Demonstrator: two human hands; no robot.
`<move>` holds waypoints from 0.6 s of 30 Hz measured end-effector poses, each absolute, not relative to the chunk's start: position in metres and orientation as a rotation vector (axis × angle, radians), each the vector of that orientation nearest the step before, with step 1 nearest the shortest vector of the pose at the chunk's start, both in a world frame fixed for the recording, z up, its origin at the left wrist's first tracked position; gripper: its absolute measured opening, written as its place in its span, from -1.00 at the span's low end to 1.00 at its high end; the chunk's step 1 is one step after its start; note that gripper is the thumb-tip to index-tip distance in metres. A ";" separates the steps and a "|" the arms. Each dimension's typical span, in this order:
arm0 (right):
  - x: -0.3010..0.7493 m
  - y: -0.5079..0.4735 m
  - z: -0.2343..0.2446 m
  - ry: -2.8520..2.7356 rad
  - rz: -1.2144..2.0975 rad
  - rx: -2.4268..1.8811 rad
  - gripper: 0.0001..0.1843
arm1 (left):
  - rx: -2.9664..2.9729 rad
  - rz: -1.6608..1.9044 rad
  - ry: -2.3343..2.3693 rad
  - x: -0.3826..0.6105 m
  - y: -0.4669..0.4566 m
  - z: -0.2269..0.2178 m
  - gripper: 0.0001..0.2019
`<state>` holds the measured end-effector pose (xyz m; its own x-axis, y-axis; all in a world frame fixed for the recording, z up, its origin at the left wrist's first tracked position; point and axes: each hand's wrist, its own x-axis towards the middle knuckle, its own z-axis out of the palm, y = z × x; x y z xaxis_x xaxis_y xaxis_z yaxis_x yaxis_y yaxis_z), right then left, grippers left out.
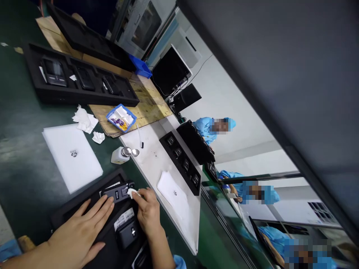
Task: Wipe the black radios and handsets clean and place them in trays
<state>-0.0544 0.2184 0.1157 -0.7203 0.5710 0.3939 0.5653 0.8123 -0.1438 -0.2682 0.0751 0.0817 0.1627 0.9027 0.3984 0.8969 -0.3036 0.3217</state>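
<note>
black device (117, 193) wiped by right hand (148, 212) with cloth (131, 192).

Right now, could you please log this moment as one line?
left hand: flat on black tray, fingertips at black device | right hand: pinching white wipe against black device

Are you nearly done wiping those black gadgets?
Probably not. Done: crumpled wipes lie used on the table. In hand: the right hand presses a white wipe to one gadget while the left hand rests on its tray. Left, perhaps: the gadget beside it and the far tray.
</note>
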 end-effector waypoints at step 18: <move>-0.066 0.243 0.124 -2.574 0.106 -0.781 -0.63 | 2.367 0.849 1.805 -0.266 0.076 0.071 -0.32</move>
<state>-0.0657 0.2434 0.1243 -0.7406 0.5442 0.3942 0.5099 0.8372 -0.1978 -0.2659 0.0757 0.0714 0.1699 0.9041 0.3921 0.8788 -0.3190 0.3550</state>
